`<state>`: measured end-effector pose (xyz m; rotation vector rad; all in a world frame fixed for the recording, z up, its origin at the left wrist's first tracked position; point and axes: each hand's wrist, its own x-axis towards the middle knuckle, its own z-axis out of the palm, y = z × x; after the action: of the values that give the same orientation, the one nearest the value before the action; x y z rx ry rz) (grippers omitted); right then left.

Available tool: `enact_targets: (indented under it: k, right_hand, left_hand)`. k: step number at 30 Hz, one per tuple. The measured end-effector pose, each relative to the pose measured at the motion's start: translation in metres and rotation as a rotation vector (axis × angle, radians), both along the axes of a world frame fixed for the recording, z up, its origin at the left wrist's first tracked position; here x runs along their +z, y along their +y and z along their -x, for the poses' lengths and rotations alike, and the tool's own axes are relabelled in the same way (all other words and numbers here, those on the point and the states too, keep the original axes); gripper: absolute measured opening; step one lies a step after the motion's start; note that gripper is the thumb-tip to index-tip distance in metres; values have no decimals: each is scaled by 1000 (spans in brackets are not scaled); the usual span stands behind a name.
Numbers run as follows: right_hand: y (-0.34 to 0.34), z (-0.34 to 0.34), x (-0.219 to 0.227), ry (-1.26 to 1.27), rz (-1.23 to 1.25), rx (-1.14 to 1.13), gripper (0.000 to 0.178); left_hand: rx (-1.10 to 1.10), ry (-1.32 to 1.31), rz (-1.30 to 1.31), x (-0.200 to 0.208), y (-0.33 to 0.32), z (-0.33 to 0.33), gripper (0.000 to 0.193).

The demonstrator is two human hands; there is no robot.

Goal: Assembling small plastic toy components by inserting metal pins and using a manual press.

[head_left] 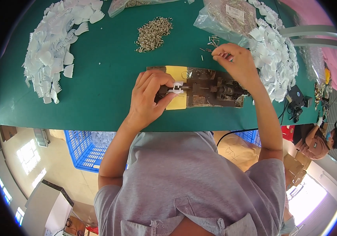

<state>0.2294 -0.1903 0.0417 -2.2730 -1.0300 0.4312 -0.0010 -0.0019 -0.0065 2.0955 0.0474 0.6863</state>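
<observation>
My left hand (145, 96) pinches a small white plastic claw clip (178, 88) between thumb and fingers. The clip sits at the left part of a dark metal jig (204, 88), over a yellow patch (176, 103) on its base. To the upper right, my right hand (237, 63) is raised off the jig, its thumb and fingertips drawn together. Whether a pin is between them is too small to make out. Just beyond those fingertips, several thin metal pins (213, 40) are scattered on the green table (109, 90).
Toothed white clip halves are heaped at left (48, 55) and right (274, 59). A pile of small metal springs (152, 34) lies at the back, near a clear bag of pins (231, 17). Below the table edge stands a blue crate (84, 151). Another person (314, 143) works at far right.
</observation>
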Motion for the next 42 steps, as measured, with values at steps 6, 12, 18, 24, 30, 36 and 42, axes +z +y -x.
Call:
enact_targets:
  k: [6,12,18,24,30,36,42]
  right_hand:
    - [28,18,4,-77,155,41,5]
    - [52,50,21,155,-142,218,11]
    - [45,70,38,367,-24,316,12]
    - [43,71,36,209,-30,345,9]
    - [46,68,35,177,-53,362,10]
    - [83,28,6,92,-66,184,15]
    - [115,26,-22,-140,-78,210,14]
  left_hand:
    - [-31,41,67,3,2,1,37]
    - [-7,73,129,1,-1,1,39]
    - [24,55,148,0,-2,3,42]
    - [15,50,154,-1,-2,3,40]
    - [13,36,128,-1,0,3,39]
    - [-2,50,179,1,3,0,39]
    - [-1,53,123,3,4,1,40]
